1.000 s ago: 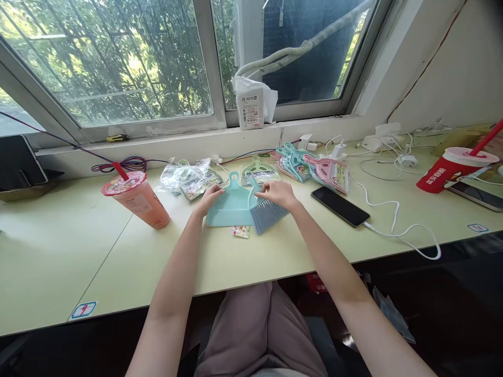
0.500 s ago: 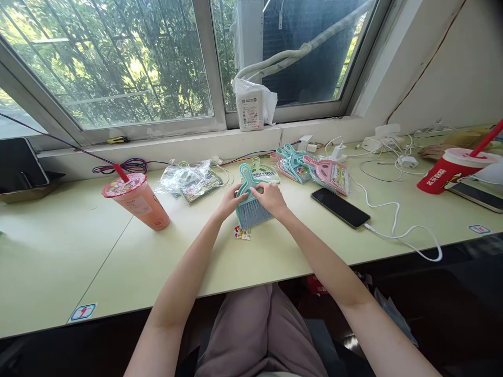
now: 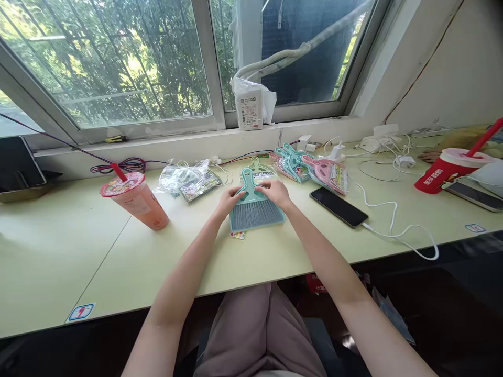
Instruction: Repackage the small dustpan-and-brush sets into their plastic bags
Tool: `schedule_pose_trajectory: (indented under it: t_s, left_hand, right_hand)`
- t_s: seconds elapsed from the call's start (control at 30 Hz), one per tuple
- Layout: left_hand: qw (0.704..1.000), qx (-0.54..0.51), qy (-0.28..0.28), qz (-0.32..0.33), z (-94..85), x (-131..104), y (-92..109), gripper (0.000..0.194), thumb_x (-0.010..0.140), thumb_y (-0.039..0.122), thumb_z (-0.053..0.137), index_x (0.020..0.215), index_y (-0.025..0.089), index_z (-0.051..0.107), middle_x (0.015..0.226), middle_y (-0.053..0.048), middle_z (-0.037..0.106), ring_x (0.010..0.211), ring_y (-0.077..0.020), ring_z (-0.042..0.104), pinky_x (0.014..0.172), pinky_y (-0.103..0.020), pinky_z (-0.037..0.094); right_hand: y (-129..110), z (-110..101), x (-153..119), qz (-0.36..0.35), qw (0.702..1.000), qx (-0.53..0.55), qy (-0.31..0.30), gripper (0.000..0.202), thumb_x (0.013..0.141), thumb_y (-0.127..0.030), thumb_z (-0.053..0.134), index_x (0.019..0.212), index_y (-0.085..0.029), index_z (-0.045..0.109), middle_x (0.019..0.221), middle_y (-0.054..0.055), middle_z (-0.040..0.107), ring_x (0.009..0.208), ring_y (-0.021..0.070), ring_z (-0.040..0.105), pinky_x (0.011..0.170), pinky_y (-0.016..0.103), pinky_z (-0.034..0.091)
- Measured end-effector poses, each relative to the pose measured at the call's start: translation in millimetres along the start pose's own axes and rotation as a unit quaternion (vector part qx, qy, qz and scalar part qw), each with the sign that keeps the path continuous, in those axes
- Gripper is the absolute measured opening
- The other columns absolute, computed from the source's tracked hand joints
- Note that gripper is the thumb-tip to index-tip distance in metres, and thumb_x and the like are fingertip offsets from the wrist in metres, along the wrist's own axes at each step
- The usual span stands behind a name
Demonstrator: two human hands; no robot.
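Observation:
A teal brush and dustpan set [image 3: 257, 214] with grey bristles lies nested together at the middle of the table, handle pointing to the window. My left hand [image 3: 230, 200] grips its left shoulder, and my right hand [image 3: 276, 191] grips the right side near the handle. Under its lower left edge, a small printed card [image 3: 238, 235] peeks out. Just behind stands out a green dustpan set [image 3: 259, 168] in packaging. More packaged sets, teal [image 3: 294, 159] and pink [image 3: 328, 172], are heaped to the right.
A pink drink cup [image 3: 143, 204] stands at the left, near clear plastic bags [image 3: 184, 175]. On the right are a black phone [image 3: 338, 207] with a white cable, a red cup [image 3: 444, 170] and another phone [image 3: 475, 196].
The teal set has turned from tilted to facing me more squarely, with its bristles now fully in view and covering more of the card. Both hands still hold it.

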State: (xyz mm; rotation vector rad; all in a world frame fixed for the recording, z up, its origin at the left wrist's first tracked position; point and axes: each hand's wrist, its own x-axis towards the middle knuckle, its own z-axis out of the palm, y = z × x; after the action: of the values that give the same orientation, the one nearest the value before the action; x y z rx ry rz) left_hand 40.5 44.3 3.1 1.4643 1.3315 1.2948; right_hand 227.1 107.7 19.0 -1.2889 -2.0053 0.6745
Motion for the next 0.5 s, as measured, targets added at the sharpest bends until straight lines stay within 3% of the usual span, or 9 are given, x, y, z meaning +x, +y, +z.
schedule_pose_trajectory:
  t_s: [0.13, 0.27, 0.4, 0.5]
  left_hand:
    - [0.999, 0.001, 0.047, 0.014, 0.9, 3.3, -6.0, 0.046, 0.067, 0.052, 0.071, 0.098, 0.017, 0.075, 0.085, -0.003, 0.071, 0.081, -0.0223, 0.063, 0.07, -0.031, 0.046]
    - [0.998, -0.012, 0.054, 0.028, -1.5, 5.3, -5.5, 0.046, 0.066, 0.05, 0.073, 0.098, 0.017, 0.074, 0.09, -0.005, 0.072, 0.085, -0.0232, 0.064, 0.073, -0.032, 0.048]
    - [0.996, -0.051, -0.057, -0.054, -14.7, 1.8, -4.9, 0.048, 0.071, 0.051, 0.072, 0.108, 0.02, 0.069, 0.101, -0.007, 0.072, 0.091, -0.0244, 0.065, 0.077, -0.034, 0.05]
    - [0.986, -0.085, -0.102, -0.098, -26.4, 0.2, -10.3, 0.049, 0.068, 0.046, 0.077, 0.109, 0.02, 0.067, 0.111, -0.01, 0.069, 0.099, -0.0274, 0.065, 0.081, -0.035, 0.051]
  right_hand:
    - [-4.8, 4.4, -1.4, 0.02, 0.999, 0.015, 0.038, 0.02, 0.077, -0.04, 0.071, 0.092, -0.028, 0.077, 0.094, 0.001, 0.075, 0.093, 0.0207, 0.069, 0.081, 0.031, 0.05]
    - [-3.7, 11.8, -0.2, 0.02, 0.994, 0.089, 0.064, 0.019, 0.074, -0.037, 0.073, 0.088, -0.026, 0.077, 0.091, 0.002, 0.076, 0.092, 0.0209, 0.069, 0.083, 0.031, 0.051]
    - [6.1, 18.5, 4.4, 0.034, 0.971, 0.222, 0.08, 0.031, 0.07, -0.047, 0.074, 0.086, -0.02, 0.076, 0.091, 0.005, 0.075, 0.091, 0.0216, 0.069, 0.083, 0.032, 0.052]
    - [17.3, 14.8, 10.3, 0.048, 0.948, 0.314, 0.025, 0.046, 0.076, -0.059, 0.064, 0.095, -0.018, 0.074, 0.094, 0.007, 0.074, 0.089, 0.021, 0.069, 0.078, 0.031, 0.053]
